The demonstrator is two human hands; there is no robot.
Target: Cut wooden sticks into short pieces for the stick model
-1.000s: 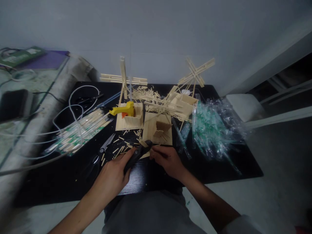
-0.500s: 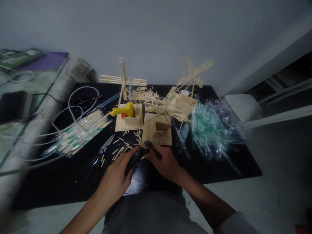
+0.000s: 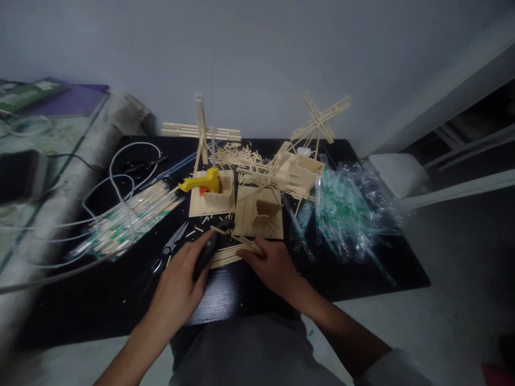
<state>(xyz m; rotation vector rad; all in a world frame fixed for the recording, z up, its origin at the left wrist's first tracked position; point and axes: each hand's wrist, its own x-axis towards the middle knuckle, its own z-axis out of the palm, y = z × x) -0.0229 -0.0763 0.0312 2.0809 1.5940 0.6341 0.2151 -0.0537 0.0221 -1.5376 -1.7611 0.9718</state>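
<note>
My left hand (image 3: pixel 177 284) is closed around the dark handles of a pair of cutters (image 3: pixel 207 249) whose jaws point toward a short wooden stick. My right hand (image 3: pixel 271 265) pinches a thin wooden stick (image 3: pixel 247 244) that reaches left to the cutter jaws. Under both lies a small bundle of sticks (image 3: pixel 223 256) on the black table (image 3: pixel 362 279). Just beyond stands a flat wooden base with a small stick box (image 3: pixel 261 217).
A yellow glue gun (image 3: pixel 201 182) rests on another stick base. Stick windmill frames (image 3: pixel 317 120) stand at the back. Scissors (image 3: pixel 167 249), wrapped chopstick packs (image 3: pixel 132 217), white cables (image 3: pixel 116 177) lie left; empty plastic wrappers (image 3: pixel 350 214) lie right.
My left hand and the cutters moved left and slightly away. My right hand slid forward with the stick, and a bundle of sticks now shows between the hands.
</note>
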